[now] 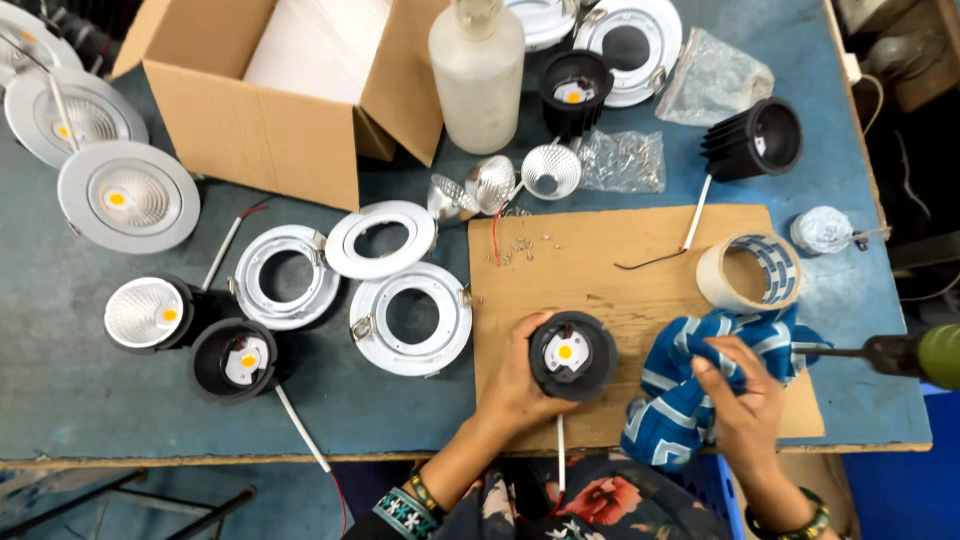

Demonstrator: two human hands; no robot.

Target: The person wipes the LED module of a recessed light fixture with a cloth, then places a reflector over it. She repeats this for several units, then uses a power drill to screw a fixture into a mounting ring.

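1. Left hand (515,385): fingers wrapped round the side of a black downlight housing (573,355), standing face-up on the front half of the cardboard sheet (640,270), a white wire trailing from it toward the body.
2. Right hand (740,400): fingers clenched on a blue-and-white cloth (680,400) at the sheet's front right corner; power screwdriver (900,352) lying just right of the sheet.
3. Handling, judged: housing rigid, finned, likely light to moderate in weight; yellow LED chip at centre fragile, best left untouched. Hold by the outer wall, as now, not by the wire.
4. Cloth soft and limp; any grasp serves.
5. Count, black housings: four bare ones in view, one held, one left of the sheet, two beyond it; a fifth left of the sheet with reflector fitted.
6. White trim rings: three just left of the sheet, more beyond it, partly cut off.
7. Loose silver reflectors: three at the sheet's far edge.
8. Finished silver lamps: three, far left of the desk (60,390).
9. Tape roll (750,270): one, on the sheet's right edge.
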